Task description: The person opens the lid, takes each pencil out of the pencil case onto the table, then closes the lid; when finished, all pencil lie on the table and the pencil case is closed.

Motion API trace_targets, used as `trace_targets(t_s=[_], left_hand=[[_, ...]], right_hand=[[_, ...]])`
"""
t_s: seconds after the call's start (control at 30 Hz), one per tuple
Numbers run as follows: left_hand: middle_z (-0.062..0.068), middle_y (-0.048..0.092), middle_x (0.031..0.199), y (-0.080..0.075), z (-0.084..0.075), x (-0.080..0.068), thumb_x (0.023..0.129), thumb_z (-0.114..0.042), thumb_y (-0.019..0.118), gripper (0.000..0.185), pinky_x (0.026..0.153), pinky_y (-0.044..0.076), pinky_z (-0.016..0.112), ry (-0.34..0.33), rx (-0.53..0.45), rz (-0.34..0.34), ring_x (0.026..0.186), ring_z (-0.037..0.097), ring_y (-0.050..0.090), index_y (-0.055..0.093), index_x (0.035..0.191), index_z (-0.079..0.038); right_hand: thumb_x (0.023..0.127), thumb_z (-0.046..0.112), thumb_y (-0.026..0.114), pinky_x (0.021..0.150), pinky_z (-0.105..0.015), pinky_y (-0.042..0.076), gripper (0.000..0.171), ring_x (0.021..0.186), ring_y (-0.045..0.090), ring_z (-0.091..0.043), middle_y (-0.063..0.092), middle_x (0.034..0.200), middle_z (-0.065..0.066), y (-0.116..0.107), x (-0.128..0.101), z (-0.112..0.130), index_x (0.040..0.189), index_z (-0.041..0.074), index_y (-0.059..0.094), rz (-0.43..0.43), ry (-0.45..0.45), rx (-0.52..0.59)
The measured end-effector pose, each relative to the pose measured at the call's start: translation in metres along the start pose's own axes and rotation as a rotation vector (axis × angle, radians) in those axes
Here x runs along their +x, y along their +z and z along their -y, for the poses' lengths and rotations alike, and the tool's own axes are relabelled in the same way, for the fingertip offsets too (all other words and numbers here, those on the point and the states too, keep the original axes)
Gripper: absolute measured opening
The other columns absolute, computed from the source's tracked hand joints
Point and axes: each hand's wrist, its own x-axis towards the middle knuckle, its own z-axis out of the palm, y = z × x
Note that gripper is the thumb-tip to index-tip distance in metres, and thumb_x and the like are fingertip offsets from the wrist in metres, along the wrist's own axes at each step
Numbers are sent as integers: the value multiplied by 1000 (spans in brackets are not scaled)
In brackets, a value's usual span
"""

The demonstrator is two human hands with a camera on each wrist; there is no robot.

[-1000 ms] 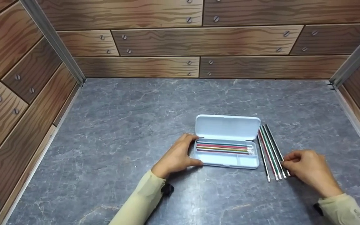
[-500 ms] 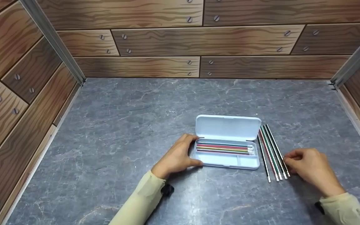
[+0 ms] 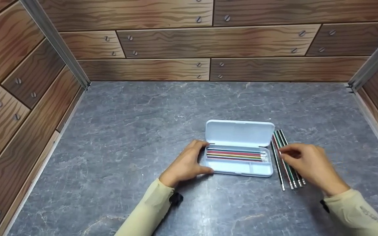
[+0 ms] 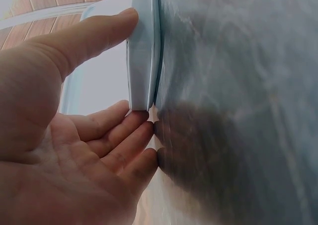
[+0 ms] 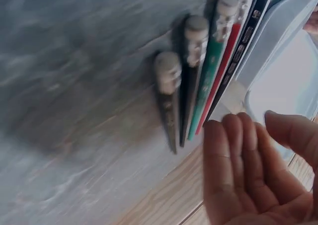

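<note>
We see the open pencil case (image 3: 238,164) on the grey tabletop (image 3: 126,131), held at its end between the thumb and fingers of the left hand (image 3: 184,165). The loose pencils (image 3: 285,164) lie under the right hand (image 3: 307,165), fingers relaxed, apparently not gripping; that view is blurred.

You're at a staged recording booth, not a lived-in room. A grey marble-look tabletop (image 3: 143,131) is boxed in on three sides by panels (image 3: 208,42) printed with cartoon wood planks and screw heads, joined at the corners by metal strips (image 3: 56,42). Only stationery lies there.
</note>
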Motion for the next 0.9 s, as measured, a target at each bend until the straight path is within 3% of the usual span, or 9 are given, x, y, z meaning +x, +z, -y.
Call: trace_targets(t_s=[0.13, 0.27, 0.37, 0.53, 0.9], left_hand=[[16, 61, 152, -1, 0, 0, 82, -19, 100, 86, 132, 44, 49, -4, -4, 2, 144, 32, 58, 57, 155, -1], [16, 61, 152, -1, 0, 1, 82, -20, 100, 86, 132, 44, 49, 4, 3, -5, 144, 32, 58, 57, 154, -1], [16, 62, 150, 0, 0, 1, 82, -20, 100, 85, 131, 46, 49, 13, 12, -6, 142, 31, 59, 57, 154, -1], [15, 62, 150, 3, 0, 1, 82, -20, 100, 84, 130, 46, 47, 17, 16, -4, 142, 31, 60, 58, 153, -2], [15, 62, 150, 1, 1, 0, 82, -20, 100, 85, 131, 46, 47, 7, 17, -9, 143, 31, 60, 58, 154, -2]], right_hand=[[91, 6, 90, 83, -17, 60, 21, 93, 77, -13, 87, 106, -5, 12, 7, 13, 110, 13, 88, -71, -205, 31], [86, 0, 92, 86, -30, 67, 27, 93, 80, -15, 86, 104, 0, 23, 17, 21, 110, 12, 87, -78, -436, 31], [86, -2, 92, 84, -39, 69, 30, 93, 81, -20, 86, 105, -2, 30, 23, 24, 112, 10, 86, -44, -527, 21], [86, -2, 92, 82, -42, 69, 31, 93, 81, -22, 85, 106, -4, 39, 26, 27, 115, 9, 85, 11, -548, -29], [90, 1, 89, 93, -49, 68, 29, 102, 81, -30, 85, 110, -9, 45, 25, 31, 118, 5, 85, 79, -525, -131]])
